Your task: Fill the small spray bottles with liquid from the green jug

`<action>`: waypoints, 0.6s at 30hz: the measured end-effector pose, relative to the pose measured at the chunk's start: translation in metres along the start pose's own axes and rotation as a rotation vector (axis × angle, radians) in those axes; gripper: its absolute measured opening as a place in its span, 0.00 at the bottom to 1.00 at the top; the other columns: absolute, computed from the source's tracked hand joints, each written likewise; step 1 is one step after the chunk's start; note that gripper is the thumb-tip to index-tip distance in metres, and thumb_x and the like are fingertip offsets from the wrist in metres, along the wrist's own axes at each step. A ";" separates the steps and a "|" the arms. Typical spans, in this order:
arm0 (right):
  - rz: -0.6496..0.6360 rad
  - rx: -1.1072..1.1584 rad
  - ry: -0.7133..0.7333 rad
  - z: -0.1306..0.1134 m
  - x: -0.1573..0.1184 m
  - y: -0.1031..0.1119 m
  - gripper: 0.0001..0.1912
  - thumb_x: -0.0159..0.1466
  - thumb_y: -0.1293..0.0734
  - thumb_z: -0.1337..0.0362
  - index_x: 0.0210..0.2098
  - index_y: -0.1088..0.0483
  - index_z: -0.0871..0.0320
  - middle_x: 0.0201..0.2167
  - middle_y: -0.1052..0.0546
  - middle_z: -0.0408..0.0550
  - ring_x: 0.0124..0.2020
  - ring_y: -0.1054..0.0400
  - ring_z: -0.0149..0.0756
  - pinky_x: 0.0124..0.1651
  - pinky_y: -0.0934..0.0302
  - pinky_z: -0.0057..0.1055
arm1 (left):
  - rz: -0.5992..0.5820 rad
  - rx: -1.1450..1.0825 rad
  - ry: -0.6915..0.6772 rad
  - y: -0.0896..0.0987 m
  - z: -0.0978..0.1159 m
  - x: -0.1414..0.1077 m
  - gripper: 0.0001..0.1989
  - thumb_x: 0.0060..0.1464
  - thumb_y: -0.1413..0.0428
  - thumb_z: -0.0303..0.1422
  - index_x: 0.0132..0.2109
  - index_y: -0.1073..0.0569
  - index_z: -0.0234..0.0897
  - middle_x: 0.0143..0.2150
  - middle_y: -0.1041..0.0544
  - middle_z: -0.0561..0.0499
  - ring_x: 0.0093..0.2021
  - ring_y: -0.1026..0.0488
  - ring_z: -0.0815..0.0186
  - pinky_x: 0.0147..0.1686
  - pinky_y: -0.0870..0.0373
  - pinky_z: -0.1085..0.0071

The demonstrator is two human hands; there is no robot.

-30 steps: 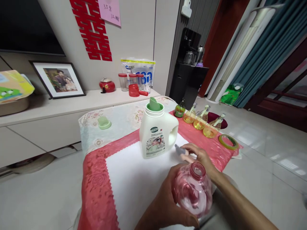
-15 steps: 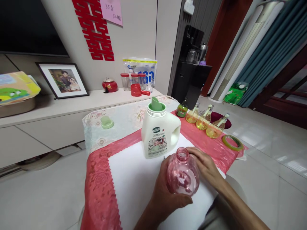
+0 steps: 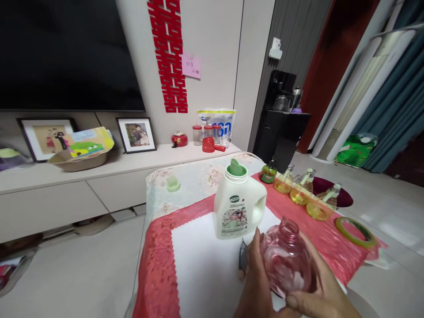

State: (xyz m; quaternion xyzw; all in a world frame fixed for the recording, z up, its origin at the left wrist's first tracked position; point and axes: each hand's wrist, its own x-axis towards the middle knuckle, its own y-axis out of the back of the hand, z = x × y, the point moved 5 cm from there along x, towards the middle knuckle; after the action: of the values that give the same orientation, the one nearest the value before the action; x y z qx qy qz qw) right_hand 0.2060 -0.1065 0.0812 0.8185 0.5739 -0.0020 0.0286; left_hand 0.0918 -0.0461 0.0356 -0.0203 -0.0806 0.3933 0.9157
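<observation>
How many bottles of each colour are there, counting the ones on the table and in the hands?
White bottle: 1
Pink bottle: 1
Green bottle: 1
Bottles with yellow liquid: 3
Total: 6

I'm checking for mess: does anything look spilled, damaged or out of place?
No spill or damage stands out. The one slightly odd thing is the light green cap resting on the floral tablecloth, apart from the open white jug. The uncapped pink bottle, between the left hand and right hand, looks intact.
</observation>
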 end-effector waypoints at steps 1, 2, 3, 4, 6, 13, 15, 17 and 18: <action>0.021 -0.027 0.036 -0.006 0.003 0.005 0.68 0.46 0.21 0.45 0.74 0.61 0.54 0.72 0.54 0.55 0.71 0.54 0.57 0.67 0.40 0.41 | 0.004 0.054 0.015 0.003 0.008 0.000 0.66 0.34 0.30 0.31 0.74 0.61 0.46 0.75 0.55 0.36 0.61 0.34 0.40 0.53 0.27 0.50; 0.047 -0.070 0.078 -0.012 0.006 0.011 0.66 0.47 0.22 0.44 0.74 0.59 0.54 0.72 0.54 0.55 0.71 0.54 0.56 0.66 0.39 0.40 | 0.005 0.109 0.029 0.008 0.018 -0.001 0.65 0.34 0.31 0.29 0.74 0.58 0.48 0.75 0.54 0.36 0.54 0.28 0.45 0.45 0.23 0.54; 0.071 -0.126 0.131 -0.018 0.010 0.018 0.63 0.49 0.23 0.44 0.74 0.57 0.53 0.72 0.53 0.54 0.71 0.54 0.55 0.65 0.37 0.39 | -0.004 0.154 0.035 0.012 0.030 -0.002 0.62 0.34 0.32 0.28 0.73 0.55 0.49 0.74 0.53 0.37 0.47 0.25 0.51 0.38 0.22 0.58; 0.091 -0.194 0.188 -0.025 0.015 0.025 0.61 0.51 0.24 0.44 0.73 0.56 0.53 0.72 0.52 0.54 0.71 0.52 0.55 0.63 0.36 0.38 | -0.001 0.188 0.019 0.018 0.044 -0.003 0.59 0.35 0.33 0.27 0.73 0.51 0.50 0.73 0.51 0.38 0.43 0.25 0.56 0.33 0.23 0.62; 0.111 -0.349 0.302 -0.041 0.025 0.038 0.57 0.53 0.24 0.46 0.73 0.55 0.52 0.71 0.51 0.55 0.69 0.48 0.55 0.59 0.31 0.38 | 0.071 0.250 -0.060 0.035 0.074 -0.003 0.49 0.39 0.36 0.25 0.69 0.41 0.51 0.70 0.43 0.42 0.41 0.27 0.61 0.32 0.24 0.66; 0.194 -0.757 0.408 -0.096 0.066 0.057 0.53 0.53 0.25 0.43 0.71 0.50 0.46 0.65 0.38 0.55 0.60 0.35 0.55 0.53 0.28 0.47 | 0.480 0.474 -0.208 0.110 0.118 0.029 0.37 0.50 0.37 0.34 0.66 0.39 0.45 0.63 0.37 0.43 0.60 0.32 0.51 0.57 0.31 0.52; 0.202 -0.846 0.433 -0.108 0.076 0.056 0.52 0.52 0.25 0.42 0.70 0.49 0.45 0.63 0.36 0.53 0.59 0.34 0.54 0.55 0.30 0.51 | 0.440 0.445 -0.193 0.123 0.109 0.046 0.44 0.46 0.34 0.37 0.68 0.43 0.42 0.67 0.41 0.40 0.69 0.42 0.46 0.66 0.42 0.47; 0.199 -0.927 0.480 -0.119 0.084 0.053 0.51 0.52 0.25 0.42 0.69 0.47 0.44 0.62 0.35 0.52 0.59 0.35 0.54 0.57 0.32 0.53 | 0.355 0.385 -0.170 0.130 0.095 0.062 0.52 0.42 0.31 0.39 0.70 0.46 0.41 0.70 0.44 0.38 0.72 0.49 0.43 0.69 0.49 0.45; 0.191 -0.965 0.505 -0.124 0.088 0.051 0.49 0.53 0.25 0.43 0.68 0.46 0.44 0.61 0.35 0.51 0.58 0.35 0.53 0.56 0.32 0.53 | 0.315 0.349 -0.172 0.132 0.088 0.069 0.54 0.40 0.30 0.40 0.70 0.47 0.40 0.71 0.45 0.38 0.73 0.50 0.43 0.69 0.50 0.45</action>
State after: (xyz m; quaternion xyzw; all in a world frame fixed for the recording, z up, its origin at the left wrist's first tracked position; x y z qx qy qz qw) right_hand 0.2807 -0.0350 0.2042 0.7357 0.4220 0.4603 0.2621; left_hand 0.0294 0.0924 0.1183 0.1594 -0.0852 0.5393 0.8225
